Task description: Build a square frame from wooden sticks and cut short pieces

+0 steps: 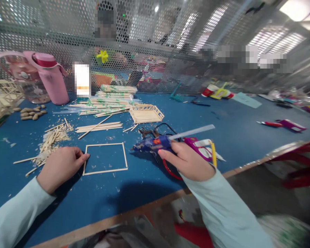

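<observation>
Stick frame (105, 171) | left hand (63, 163) pinching it | right hand (188, 160) gripping glue gun (155, 143) | packets (118, 89) hold sticks (105, 103)

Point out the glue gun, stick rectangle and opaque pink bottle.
Glue gun (150, 144): head view, on its blue body.
Stick rectangle (105, 171): head view, on its near-side stick.
Opaque pink bottle (54, 83): head view, mid-body.

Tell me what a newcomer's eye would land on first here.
Probably the blue glue gun in the right hand, a translucent glue stick jutting from its back. Next, the rectangular frame of thin sticks on the blue tabletop, the left hand at its left side. A pink bottle stands at back left.
</observation>
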`<state>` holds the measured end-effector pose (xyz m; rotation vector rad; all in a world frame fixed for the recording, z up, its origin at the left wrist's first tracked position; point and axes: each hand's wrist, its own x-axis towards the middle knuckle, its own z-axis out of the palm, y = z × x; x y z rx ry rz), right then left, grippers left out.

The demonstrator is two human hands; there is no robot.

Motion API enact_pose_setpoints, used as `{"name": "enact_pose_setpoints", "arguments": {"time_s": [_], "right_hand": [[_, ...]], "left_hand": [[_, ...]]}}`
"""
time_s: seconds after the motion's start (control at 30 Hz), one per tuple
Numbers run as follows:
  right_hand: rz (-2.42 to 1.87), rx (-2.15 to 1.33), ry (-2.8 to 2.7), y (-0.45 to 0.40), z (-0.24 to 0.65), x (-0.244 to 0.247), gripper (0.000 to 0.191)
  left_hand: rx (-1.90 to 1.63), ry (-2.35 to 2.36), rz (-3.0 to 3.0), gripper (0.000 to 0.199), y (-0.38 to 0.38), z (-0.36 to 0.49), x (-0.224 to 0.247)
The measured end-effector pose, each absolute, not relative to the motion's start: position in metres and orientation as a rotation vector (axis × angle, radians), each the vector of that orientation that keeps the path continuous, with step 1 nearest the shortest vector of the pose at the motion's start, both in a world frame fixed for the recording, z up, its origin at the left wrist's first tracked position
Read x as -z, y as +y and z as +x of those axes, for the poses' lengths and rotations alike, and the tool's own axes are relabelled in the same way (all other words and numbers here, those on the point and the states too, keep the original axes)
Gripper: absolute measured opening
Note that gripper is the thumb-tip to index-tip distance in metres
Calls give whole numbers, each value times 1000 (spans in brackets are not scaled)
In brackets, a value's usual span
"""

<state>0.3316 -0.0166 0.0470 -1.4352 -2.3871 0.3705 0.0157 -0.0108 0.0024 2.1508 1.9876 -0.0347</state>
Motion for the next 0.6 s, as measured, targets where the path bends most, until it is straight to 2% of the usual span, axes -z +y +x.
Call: {"name": "enact_pose_setpoints", "arguments": {"time_s": [0.23,0.6], "right_hand": [[-1422,-370,-2356,16,309,-30,34],[-1478,-353,-2410,16,309,-28,33]], "left_hand": [[22,1979,2137,40,-12,16,-3],[20,1975,2137,41,-13,17,-4]]}}
